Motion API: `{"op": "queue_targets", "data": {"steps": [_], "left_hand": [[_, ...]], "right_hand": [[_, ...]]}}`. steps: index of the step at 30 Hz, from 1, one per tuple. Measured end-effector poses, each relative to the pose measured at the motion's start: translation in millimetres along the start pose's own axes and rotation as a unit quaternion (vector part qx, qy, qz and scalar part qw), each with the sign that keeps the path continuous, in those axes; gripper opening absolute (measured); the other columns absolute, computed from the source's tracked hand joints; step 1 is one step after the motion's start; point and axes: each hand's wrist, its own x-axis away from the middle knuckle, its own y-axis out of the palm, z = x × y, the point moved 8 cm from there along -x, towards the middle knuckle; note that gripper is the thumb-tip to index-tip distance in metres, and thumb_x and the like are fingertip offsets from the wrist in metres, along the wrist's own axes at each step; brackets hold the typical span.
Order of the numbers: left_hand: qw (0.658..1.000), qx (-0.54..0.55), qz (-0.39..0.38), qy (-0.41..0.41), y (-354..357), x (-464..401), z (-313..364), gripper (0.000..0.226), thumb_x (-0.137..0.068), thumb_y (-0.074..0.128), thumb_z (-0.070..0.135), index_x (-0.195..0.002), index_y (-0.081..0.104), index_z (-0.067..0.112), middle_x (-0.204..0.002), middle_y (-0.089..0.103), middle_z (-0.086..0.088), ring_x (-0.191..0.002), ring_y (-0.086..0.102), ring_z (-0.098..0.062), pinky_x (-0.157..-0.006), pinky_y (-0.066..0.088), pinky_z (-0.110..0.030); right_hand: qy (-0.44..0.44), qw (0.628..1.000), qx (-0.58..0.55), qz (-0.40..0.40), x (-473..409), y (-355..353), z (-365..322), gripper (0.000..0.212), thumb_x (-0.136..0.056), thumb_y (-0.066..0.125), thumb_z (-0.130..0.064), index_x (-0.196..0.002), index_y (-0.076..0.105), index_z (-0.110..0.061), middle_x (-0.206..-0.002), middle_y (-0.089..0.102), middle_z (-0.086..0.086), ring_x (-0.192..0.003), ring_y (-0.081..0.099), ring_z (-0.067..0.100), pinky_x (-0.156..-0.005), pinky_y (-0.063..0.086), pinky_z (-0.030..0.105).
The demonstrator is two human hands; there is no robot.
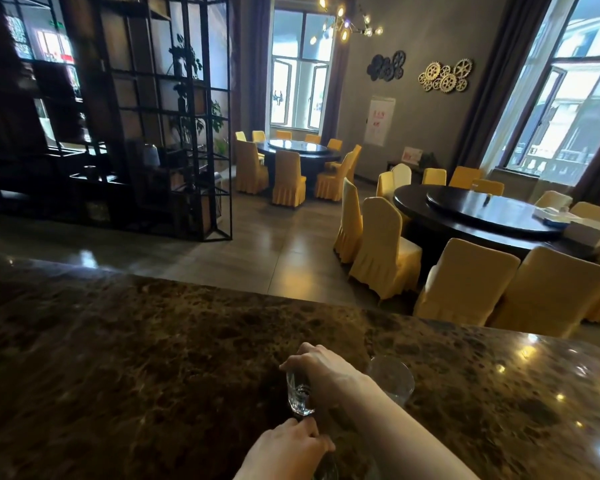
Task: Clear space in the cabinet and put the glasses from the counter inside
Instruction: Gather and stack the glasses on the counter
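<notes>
**Ana:** Nearest the lens, at six o'clock, the left hand point(288, 445) curls shut over something at the counter's near edge. A glint of glass shows just under it, so I judge it grips a second glass point(326, 467), though most of that is hidden.

**Ben:** Start bigger. What carries everything?

**Ana:** That brown marble counter point(136, 341), filling the lower frame. Beyond it, from twelve to three o'clock, a dining room with round tables point(465, 216) and yellow-covered chairs point(381, 251). At ten o'clock stands a black open shelf unit point(174, 116). No cabinet shows from here, so I can't say where the glasses go.

**Ben:** And the right hand?

**Ana:** The right hand point(323, 370) reaches across from five o'clock, fingers closed from above round the rim of a small clear glass point(300, 396). Pinching the top probably leaves the other hand room lower down.

**Ben:** Any glass untouched?

**Ana:** One wider tumbler point(392, 379) stands upright just behind the right wrist, apparently waiting its turn.
</notes>
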Motion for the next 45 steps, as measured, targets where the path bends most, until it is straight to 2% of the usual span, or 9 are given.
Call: {"op": "queue_targets", "data": {"steps": [11, 14, 16, 19, 22, 25, 29, 37, 45], "left_hand": [[0.999, -0.031, 0.017, -0.01, -5, 4, 4, 0.049, -0.097, 0.058, 0.014, -0.144, 0.044, 0.021, -0.142, 0.044, -0.014, -0.129, 0.044, -0.035, -0.103, 0.042, -0.052], [0.999, 0.002, 0.037, -0.031, -8, 8, -8, 0.052, -0.089, 0.071, 0.023, -0.136, 0.049, 0.025, -0.137, 0.047, -0.006, -0.124, 0.046, -0.027, -0.103, 0.043, -0.047], [0.997, 0.025, 0.054, -0.05, -15, 17, -23, 0.064, -0.079, 0.08, 0.035, -0.135, 0.049, 0.032, -0.132, 0.048, 0.002, -0.122, 0.046, -0.02, -0.105, 0.042, -0.04], [0.99, 0.037, 0.102, -0.087, -37, 36, -52, 0.078, -0.069, 0.085, 0.047, -0.136, 0.046, 0.04, -0.13, 0.048, 0.012, -0.123, 0.044, -0.012, -0.107, 0.04, -0.033], [0.98, 0.043, 0.159, -0.111, -67, 60, -81, 0.079, -0.066, 0.085, 0.051, -0.134, 0.046, 0.043, -0.126, 0.048, 0.018, -0.12, 0.045, -0.007, -0.103, 0.044, -0.03], [0.972, 0.037, 0.2, -0.117, -97, 82, -103, 0.076, -0.062, 0.085, 0.056, -0.128, 0.048, 0.043, -0.115, 0.049, 0.021, -0.11, 0.049, -0.005, -0.099, 0.048, -0.029], [0.967, 0.008, 0.229, -0.11, -118, 99, -113, 0.079, -0.06, 0.084, 0.06, -0.128, 0.047, 0.043, -0.113, 0.049, 0.021, -0.107, 0.051, -0.005, -0.095, 0.05, -0.028], [0.97, -0.005, 0.236, -0.057, -125, 95, -81, 0.082, -0.059, 0.083, 0.06, -0.131, 0.047, 0.041, -0.112, 0.05, 0.019, -0.107, 0.051, -0.007, -0.092, 0.05, -0.027], [0.966, -0.045, 0.245, -0.068, -112, 137, -22, 0.085, -0.06, 0.082, 0.058, -0.134, 0.047, 0.037, -0.122, 0.052, 0.012, -0.118, 0.05, -0.014, -0.095, 0.048, -0.031]], "right_hand": [[0.006, 1.0, 0.005, 0.029, 5, -3, 2, 0.078, -0.073, 0.089, -0.018, -0.14, 0.054, -0.035, -0.125, 0.051, 0.003, -0.113, 0.055, 0.025, -0.088, 0.056, 0.037], [0.009, 0.999, 0.004, 0.041, 14, -15, 1, 0.077, -0.072, 0.089, -0.019, -0.138, 0.055, -0.037, -0.122, 0.051, 0.003, -0.111, 0.055, 0.026, -0.086, 0.056, 0.038], [0.012, 0.998, 0.004, 0.06, 24, -31, 0, 0.078, -0.07, 0.089, -0.022, -0.138, 0.055, -0.038, -0.12, 0.051, 0.002, -0.109, 0.054, 0.024, -0.086, 0.056, 0.037], [0.012, 0.996, -0.005, 0.089, 46, -61, 1, 0.078, -0.068, 0.089, -0.028, -0.137, 0.054, -0.042, -0.114, 0.05, -0.002, -0.104, 0.052, 0.019, -0.078, 0.053, 0.033], [0.016, 0.993, -0.001, 0.117, 76, -88, 4, 0.081, -0.067, 0.091, -0.032, -0.137, 0.053, -0.044, -0.111, 0.048, -0.006, -0.097, 0.049, 0.014, -0.072, 0.046, 0.026], [0.039, 0.991, -0.003, 0.129, 112, -109, 11, 0.082, -0.067, 0.091, -0.039, -0.138, 0.051, -0.047, -0.116, 0.048, -0.007, -0.099, 0.053, 0.014, -0.079, 0.055, 0.03], [0.075, 0.989, 0.001, 0.129, 162, -128, 23, 0.082, -0.066, 0.092, -0.04, -0.136, 0.051, -0.049, -0.118, 0.047, -0.013, -0.104, 0.053, 0.011, -0.087, 0.056, 0.032], [0.171, 0.978, 0.004, 0.118, 231, -118, 44, 0.081, -0.068, 0.092, -0.034, -0.137, 0.051, -0.051, -0.118, 0.049, -0.014, -0.108, 0.052, 0.012, -0.09, 0.052, 0.032], [0.176, 0.978, 0.007, 0.111, 291, -100, 25, 0.078, -0.073, 0.089, -0.031, -0.137, 0.05, -0.052, -0.115, 0.047, -0.013, -0.104, 0.05, 0.01, -0.087, 0.051, 0.027]]}}
